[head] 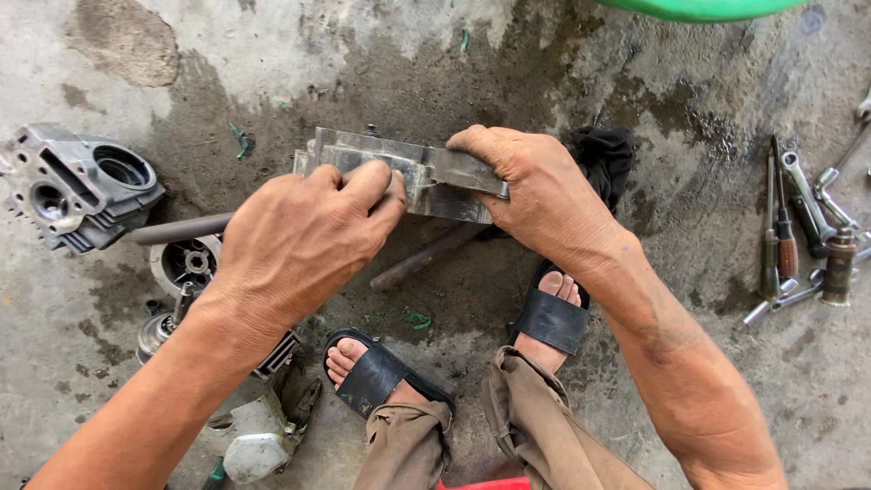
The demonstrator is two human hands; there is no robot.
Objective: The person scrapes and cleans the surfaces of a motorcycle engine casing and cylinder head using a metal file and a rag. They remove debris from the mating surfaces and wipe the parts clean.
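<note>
A flat grey metal block (435,177) is held above the stained concrete floor between both hands. My left hand (304,240) presses its fingers on the block's left part, covering that end. My right hand (535,195) grips the block's right end, thumb on top. A dark rod (177,229) juts out to the left from under my left hand; whether that hand holds it is hidden. A second rusty rod (422,257) lies on the floor below the block. My feet in black sandals (549,319) rest beneath.
A grey engine cylinder head (77,186) lies at far left, with round engine parts (186,263) and a whitish casing (259,445) near my left forearm. Screwdrivers, wrenches and sockets (798,236) lie at right. A black rag (603,154) sits behind my right hand. A green tub rim (699,9) shows at top.
</note>
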